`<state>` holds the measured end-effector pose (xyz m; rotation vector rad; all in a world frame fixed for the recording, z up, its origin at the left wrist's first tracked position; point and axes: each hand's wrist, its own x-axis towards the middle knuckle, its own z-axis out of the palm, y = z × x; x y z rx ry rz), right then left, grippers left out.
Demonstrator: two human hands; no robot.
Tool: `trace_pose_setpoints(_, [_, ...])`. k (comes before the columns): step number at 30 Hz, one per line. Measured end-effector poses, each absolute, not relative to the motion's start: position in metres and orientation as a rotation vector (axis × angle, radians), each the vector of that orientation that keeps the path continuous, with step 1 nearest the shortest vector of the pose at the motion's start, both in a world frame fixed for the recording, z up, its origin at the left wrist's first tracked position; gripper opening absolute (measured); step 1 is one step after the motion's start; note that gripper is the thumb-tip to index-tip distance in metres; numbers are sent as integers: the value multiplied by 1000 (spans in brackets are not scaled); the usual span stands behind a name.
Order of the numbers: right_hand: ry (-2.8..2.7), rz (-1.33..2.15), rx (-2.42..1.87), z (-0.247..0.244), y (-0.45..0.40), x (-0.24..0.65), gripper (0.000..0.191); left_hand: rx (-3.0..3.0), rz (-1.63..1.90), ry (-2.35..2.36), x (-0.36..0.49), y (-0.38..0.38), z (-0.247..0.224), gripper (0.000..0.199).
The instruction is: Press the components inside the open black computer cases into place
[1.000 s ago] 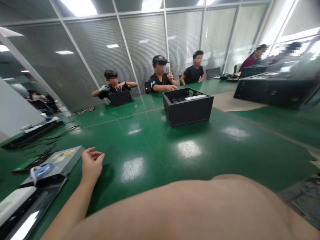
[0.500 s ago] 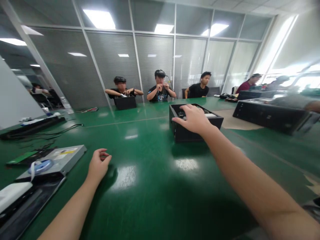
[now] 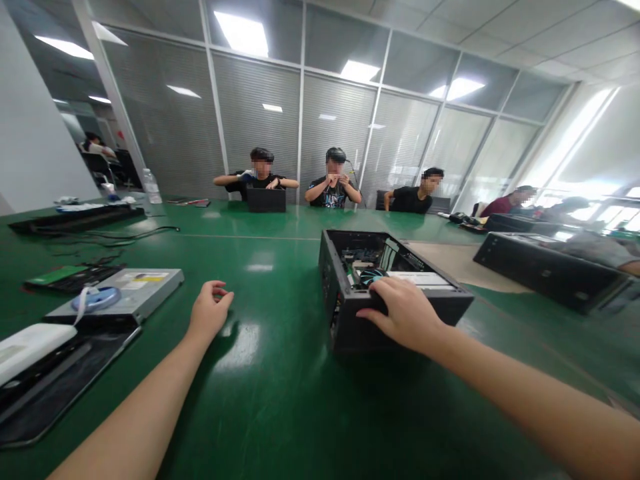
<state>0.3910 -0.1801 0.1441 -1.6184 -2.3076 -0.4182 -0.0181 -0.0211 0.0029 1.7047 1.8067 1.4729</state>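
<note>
A black open-topped computer case [image 3: 350, 327] lies on the green table, with cables, a pale metal box and circuit parts visible inside it. My right hand [image 3: 405, 310] grips its near top edge, fingers over the rim and thumb against the outer front side. Left of the case, my left hand [image 3: 210, 308] hovers just over the tabletop, loosely curled with a gap between thumb and fingers, and nothing in it. Closest to that hand is a silver optical drive [image 3: 155, 293], bearing a blue ring-shaped roll [image 3: 96, 299].
A black panel [image 3: 65, 390] and a white box-like item [image 3: 35, 347] lie at the left, near a green circuit board [image 3: 57, 275]. Cables [image 3: 145, 232] trail behind them. Another black computer case [image 3: 537, 273] stands at the right beside brown cardboard [image 3: 450, 263]. Several people sit across the table.
The computer case has come nearer, and my right hand has lowered onto its near edge. My left hand keeps its loose curl. The head view has tilted and shifted slightly.
</note>
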Motion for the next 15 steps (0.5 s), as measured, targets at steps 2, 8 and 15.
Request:
trace_pose_setpoints(2, [-2459, -297, -1495, 160, -230, 360, 30, 1656, 1531, 1795, -20, -21, 1, 36])
trace_pose_setpoints(8, [-2809, 11, -1106, 231, -259, 308, 28, 1546, 1608, 1725, -24, -30, 1, 34])
trace_pose_setpoints(15, [-2982, -444, -1668, 202, -83, 285, 34, 1649, 1504, 1695, -22, -30, 4, 35])
